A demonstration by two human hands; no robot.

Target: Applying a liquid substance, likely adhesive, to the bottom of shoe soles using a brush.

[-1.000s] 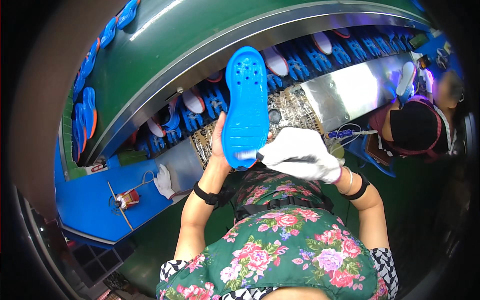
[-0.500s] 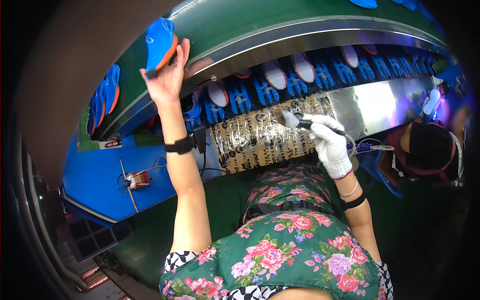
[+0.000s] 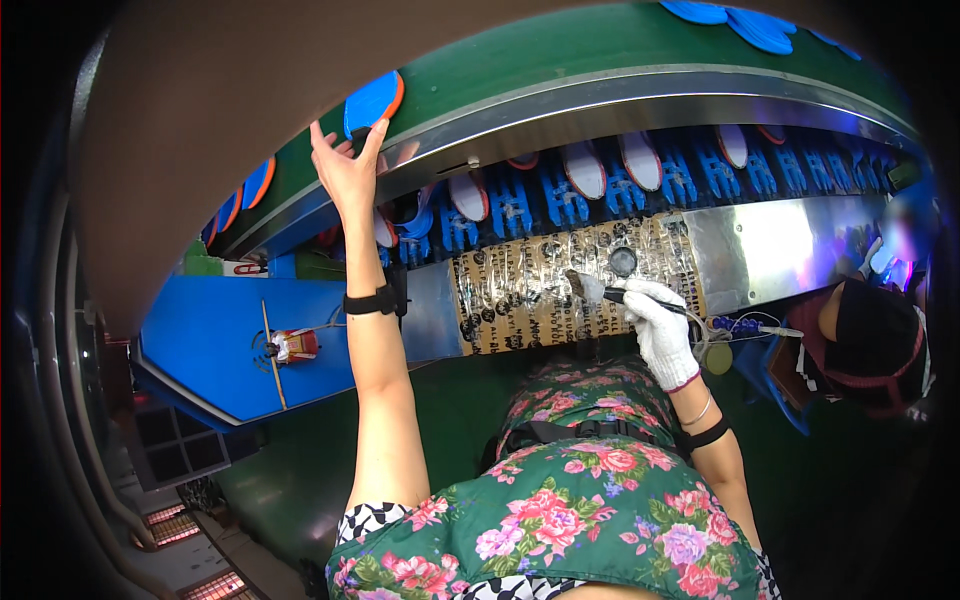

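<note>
My bare left hand (image 3: pixel 348 170) reaches up to the green belt with fingers spread. It stands at the near end of a blue shoe sole (image 3: pixel 374 102) with an orange rim. Thumb and fingers lie to either side of that end; whether they touch it I cannot tell. In a white knitted glove, my right hand (image 3: pixel 662 338) is closed round the dark handle of a brush (image 3: pixel 590 288). Its pale, dark-tipped bristles hang over a bench strip covered with taped brown cardboard (image 3: pixel 520 300). A round grey cup or opening (image 3: pixel 623 262) shows beside the brush.
Behind the cardboard runs a row of blue clamps (image 3: pixel 568 200), several bearing white-faced soles (image 3: pixel 584 170). More blue soles (image 3: pixel 262 182) lie on the belt (image 3: pixel 520 75). A blue table (image 3: pixel 200 350) stands left. Right, a person (image 3: pixel 870 340) works nearby, close to a cable.
My left hand has turned from palm-up to palm-down at the sole, which now lies differently. The brush has come lower and nearer me, uncovering the round grey spot. The whole view has shifted.
</note>
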